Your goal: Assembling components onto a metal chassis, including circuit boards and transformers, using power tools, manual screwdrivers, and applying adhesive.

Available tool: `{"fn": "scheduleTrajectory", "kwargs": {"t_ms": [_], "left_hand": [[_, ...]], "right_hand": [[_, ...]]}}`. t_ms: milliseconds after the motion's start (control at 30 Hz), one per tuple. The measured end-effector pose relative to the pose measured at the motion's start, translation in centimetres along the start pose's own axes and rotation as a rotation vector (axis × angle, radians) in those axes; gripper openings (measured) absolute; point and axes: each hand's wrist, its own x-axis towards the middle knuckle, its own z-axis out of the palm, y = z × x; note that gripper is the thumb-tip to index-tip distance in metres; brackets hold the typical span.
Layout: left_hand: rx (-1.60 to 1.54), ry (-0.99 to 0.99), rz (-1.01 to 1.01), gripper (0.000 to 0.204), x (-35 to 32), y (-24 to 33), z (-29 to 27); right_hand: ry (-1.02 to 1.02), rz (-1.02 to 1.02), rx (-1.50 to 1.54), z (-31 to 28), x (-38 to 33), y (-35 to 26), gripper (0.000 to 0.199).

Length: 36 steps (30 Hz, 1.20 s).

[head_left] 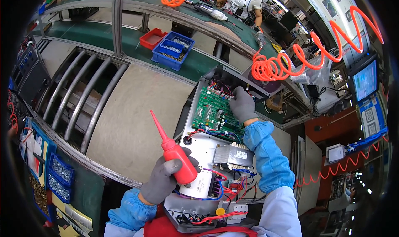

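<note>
My left hand (164, 176), in a grey glove, is wrapped round a red squeeze bottle (179, 162) with a long pointed nozzle. The bottle is tilted, its nozzle up and to the left, in front of the white plate of an open electrical unit. My right hand (242, 105), gloved too, reaches to the far right part of the green circuit board (210, 108), beside wires and connectors. Its fingers are closed, and their tips are hidden among the wires. Nearer to me in the unit are a transformer (233, 154) and a white cylinder (201, 184).
Left of the unit lies a beige board (137, 116), then metal rollers (81, 91). Blue bins of small hardware (171, 62) and a red tray (153, 38) stand beyond. Orange coiled hoses (270, 66) hang at the right. Across the bench a person (241, 2) works. A screen (365, 81) stands far right.
</note>
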Motion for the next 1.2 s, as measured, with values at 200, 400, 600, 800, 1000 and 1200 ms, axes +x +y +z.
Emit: {"fn": "scheduleTrajectory", "kwargs": {"t_ms": [200, 400, 600, 800, 1000, 1200], "left_hand": [[-0.001, 0.005, 0.005, 0.071, -0.2, 0.0, 0.1], [0.034, 0.037, 0.027, 0.077, -0.1, 0.0, 0.2], [0.042, 0.021, 0.024, 0.075, 0.0, -0.1, 0.0], [0.027, 0.029, 0.022, 0.074, 0.0, -0.2, 0.1], [0.027, 0.027, 0.029, 0.075, 0.1, -0.3, -0.1], [0.026, 0.017, 0.022, 0.076, -0.1, -0.2, 0.2]], "right_hand": [[-0.124, 0.035, -0.103, -1.3, 0.4, -0.3, 0.02], [-0.164, 0.039, -0.162, -2.7, 0.6, -1.4, 0.019], [-0.166, 0.03, -0.225, -2.5, 0.4, -1.4, 0.019], [-0.1, -0.039, -0.278, -2.3, 0.0, -1.6, 0.015], [-0.186, 0.068, -0.205, -3.0, 0.9, -2.2, 0.02], [-0.182, 0.058, 0.004, -1.1, 1.4, 1.2, 0.022]]}}
